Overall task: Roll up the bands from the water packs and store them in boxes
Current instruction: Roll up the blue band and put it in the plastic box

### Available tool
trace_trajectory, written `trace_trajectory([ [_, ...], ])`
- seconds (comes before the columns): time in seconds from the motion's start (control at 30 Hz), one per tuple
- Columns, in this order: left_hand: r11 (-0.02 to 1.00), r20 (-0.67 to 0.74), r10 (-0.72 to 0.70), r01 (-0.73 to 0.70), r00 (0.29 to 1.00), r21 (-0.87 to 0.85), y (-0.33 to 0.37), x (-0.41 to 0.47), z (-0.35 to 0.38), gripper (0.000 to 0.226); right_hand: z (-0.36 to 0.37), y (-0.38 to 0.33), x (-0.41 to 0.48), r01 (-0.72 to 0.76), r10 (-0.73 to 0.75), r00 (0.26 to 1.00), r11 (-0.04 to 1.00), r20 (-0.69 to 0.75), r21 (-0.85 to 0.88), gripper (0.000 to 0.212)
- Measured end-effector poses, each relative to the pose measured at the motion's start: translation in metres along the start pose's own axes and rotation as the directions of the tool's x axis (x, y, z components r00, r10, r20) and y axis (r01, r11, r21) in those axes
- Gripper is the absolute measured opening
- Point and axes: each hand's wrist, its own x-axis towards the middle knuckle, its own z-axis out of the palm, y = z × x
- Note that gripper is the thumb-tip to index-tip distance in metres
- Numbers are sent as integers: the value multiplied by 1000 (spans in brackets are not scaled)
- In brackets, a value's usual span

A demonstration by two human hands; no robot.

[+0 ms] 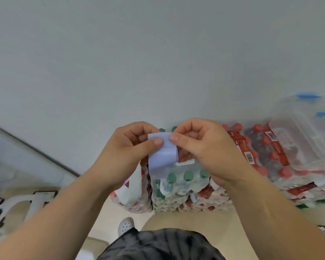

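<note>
A pale blue-white band [162, 152] is held up between both hands above the water packs. My left hand [128, 147] pinches its upper left part with thumb and fingers. My right hand [201, 145] pinches its upper right edge, where the band curls over. The band's lower end hangs down toward a pack of green-capped bottles [178, 186]. Packs of red-capped bottles [266, 156] are stacked to the right, against the wall.
A clear plastic box with blue latches [308, 132] rests on the red-capped packs at the right. A white strap [133, 184] hangs over a pack at the left. Beige floor, my white shoe [126, 225] and a white chair frame [17, 207] lie below.
</note>
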Motion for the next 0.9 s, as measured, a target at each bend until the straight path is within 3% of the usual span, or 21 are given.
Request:
trace_trajectory([
  [0.17,1000,-67,-13,11,998,-21,6,3,29,11,-26,-13,-8,4,-4,999,1000,42,-6,8],
  [0.33,973,-138,-188,204,972,111,-42,28,38,18,-43,33,20,-150,151,988,974,-6,-169,9],
  [0.57,851,-223,-383,436,897,293,-118,72,35,15,-50,106,70,-311,302,950,891,-79,-331,8],
  [0.73,799,-287,-412,494,865,343,-137,107,29,11,-46,130,104,-434,417,901,880,-125,-194,4],
  [0.9,794,-291,-445,524,847,308,-139,135,24,14,-45,141,137,-458,439,883,884,-167,-97,13],
])
